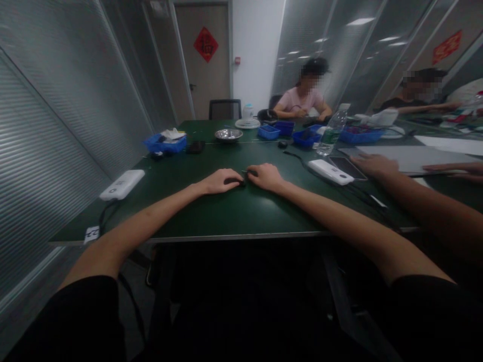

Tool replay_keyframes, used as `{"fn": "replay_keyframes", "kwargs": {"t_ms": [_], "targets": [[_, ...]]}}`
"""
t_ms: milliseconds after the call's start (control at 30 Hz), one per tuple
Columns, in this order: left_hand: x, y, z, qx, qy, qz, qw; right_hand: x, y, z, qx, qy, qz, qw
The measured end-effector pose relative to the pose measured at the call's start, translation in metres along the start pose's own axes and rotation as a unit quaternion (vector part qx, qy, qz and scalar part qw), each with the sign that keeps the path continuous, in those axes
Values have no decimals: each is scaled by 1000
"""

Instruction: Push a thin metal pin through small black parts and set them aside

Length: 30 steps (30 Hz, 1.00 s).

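Over the dark green table [211, 216], my two forearms reach forward and my hands nearly meet. My left hand [222, 182] is closed around a small black object [238, 182], whose kind I cannot make out. Just to its right, my right hand [267, 177] has its fingers curled together. A thin pale tip [244, 171] and something dark show at those fingertips, too small to name. A narrow gap lies between the hands.
A white power bank [123, 184] with a cable lies left, another white power bank [330, 172] right, near a phone [347, 168] and a bottle [332, 131]. A metal bowl [228, 134] and blue trays [166, 143] stand beyond. A co-worker's hands [375, 165] rest at right.
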<state>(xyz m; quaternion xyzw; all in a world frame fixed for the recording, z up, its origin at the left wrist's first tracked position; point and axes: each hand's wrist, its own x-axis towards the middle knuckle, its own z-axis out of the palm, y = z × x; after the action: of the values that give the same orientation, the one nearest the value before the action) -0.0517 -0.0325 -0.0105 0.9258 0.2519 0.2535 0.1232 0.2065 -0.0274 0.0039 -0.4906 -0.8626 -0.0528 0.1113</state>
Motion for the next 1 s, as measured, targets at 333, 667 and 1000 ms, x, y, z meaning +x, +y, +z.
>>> {"fn": "replay_keyframes", "kwargs": {"t_ms": [333, 667, 1000], "targets": [[3, 1, -2, 14, -17, 9, 1000, 0, -3, -1, -4, -9, 16, 1000], [8, -4, 5, 35, -19, -44, 998, -1, -2, -2, 2, -16, 10, 1000], [-42, -91, -65, 160, 93, -279, 942, 0, -1, -3, 2, -22, 7, 1000]]}}
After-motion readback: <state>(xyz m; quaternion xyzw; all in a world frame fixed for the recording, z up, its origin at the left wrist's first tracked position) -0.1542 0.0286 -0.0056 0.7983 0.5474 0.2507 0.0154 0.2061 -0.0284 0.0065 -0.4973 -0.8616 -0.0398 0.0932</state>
